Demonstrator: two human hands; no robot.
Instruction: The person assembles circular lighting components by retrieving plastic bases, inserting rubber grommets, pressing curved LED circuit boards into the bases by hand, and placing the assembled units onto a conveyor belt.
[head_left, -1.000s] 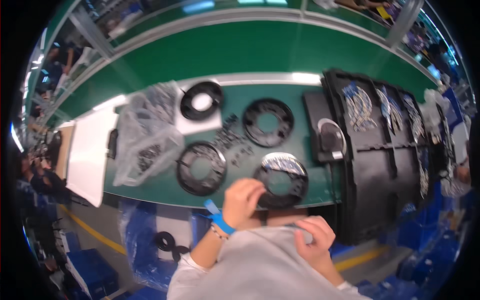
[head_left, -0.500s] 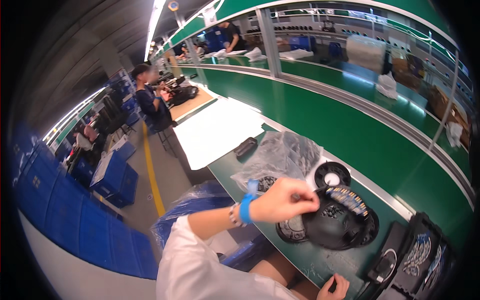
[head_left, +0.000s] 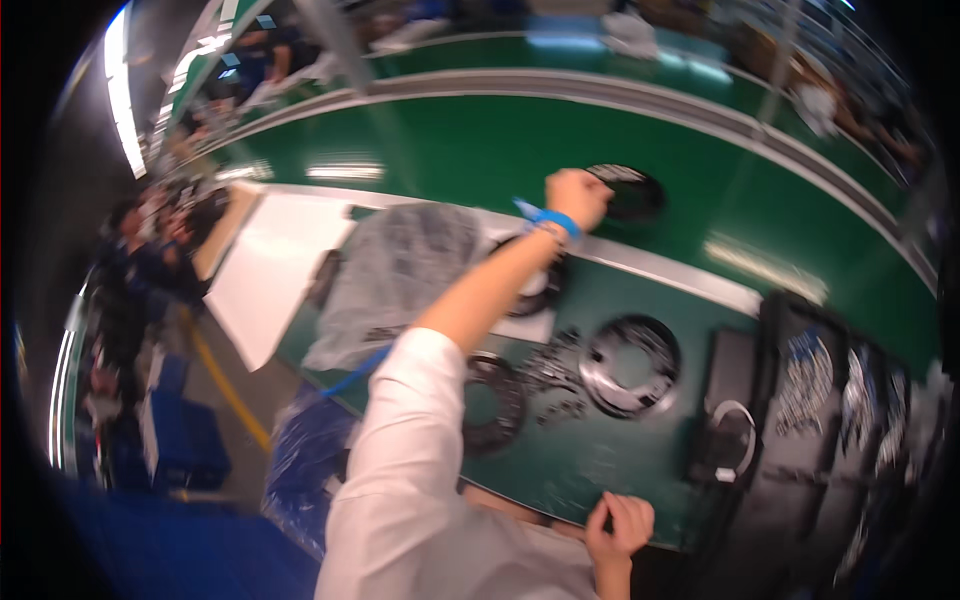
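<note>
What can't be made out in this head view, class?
In the head view:
Black ring in the left hand: motion blur hides whether it touches the green surface.
Right hand: curled fingers hide whether it holds anything.
Lowest ring: white sleeve hides its left part.
Plastic bag: blur obscures its contents.

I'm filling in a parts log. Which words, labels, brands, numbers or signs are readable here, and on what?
No text can be read.
Small white patch on the black box, possibly a label: too small and blurred.
Black ring in the left hand: blurred, no lettering distinguishable.
Blue wristband: no legible marking.
</note>
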